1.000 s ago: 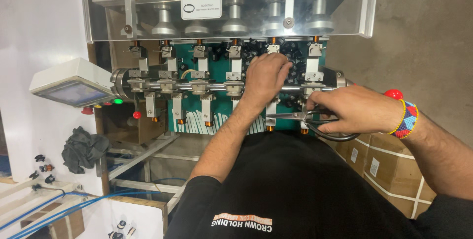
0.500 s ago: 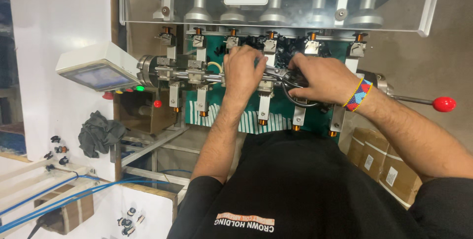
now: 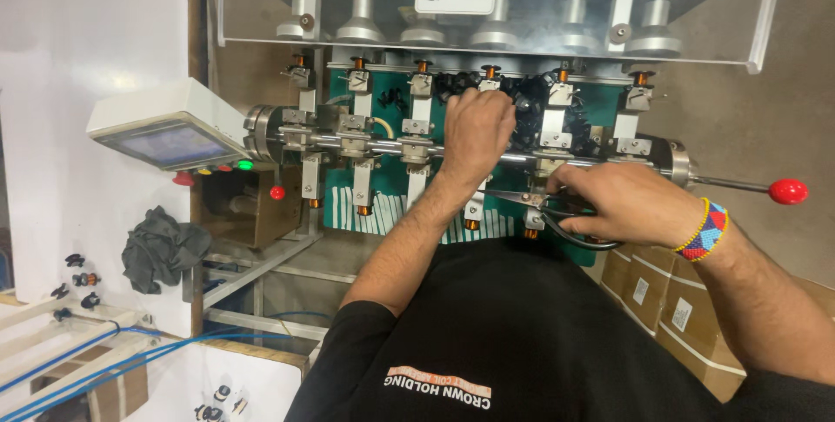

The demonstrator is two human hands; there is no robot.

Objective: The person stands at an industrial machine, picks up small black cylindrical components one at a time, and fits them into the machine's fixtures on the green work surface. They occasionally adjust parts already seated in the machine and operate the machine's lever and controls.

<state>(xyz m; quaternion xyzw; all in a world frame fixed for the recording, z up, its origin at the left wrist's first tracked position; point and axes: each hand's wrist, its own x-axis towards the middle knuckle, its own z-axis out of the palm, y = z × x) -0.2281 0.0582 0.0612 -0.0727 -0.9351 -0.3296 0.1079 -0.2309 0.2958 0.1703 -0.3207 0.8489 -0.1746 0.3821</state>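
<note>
Against the steel shaft (image 3: 383,145), black-handled scissors (image 3: 557,211) in right hand (image 3: 622,203); left hand (image 3: 477,126) fingers closed there.

Bright, even indoor light falls from above. The clear plastic guard (image 3: 487,4) carries soft glare, and the white wall panel (image 3: 96,30) at left looks washed out. Shadow darkens the recess under the polished steel shaft (image 3: 513,158). Focus is sharp, with slight bending at the edges.
</note>
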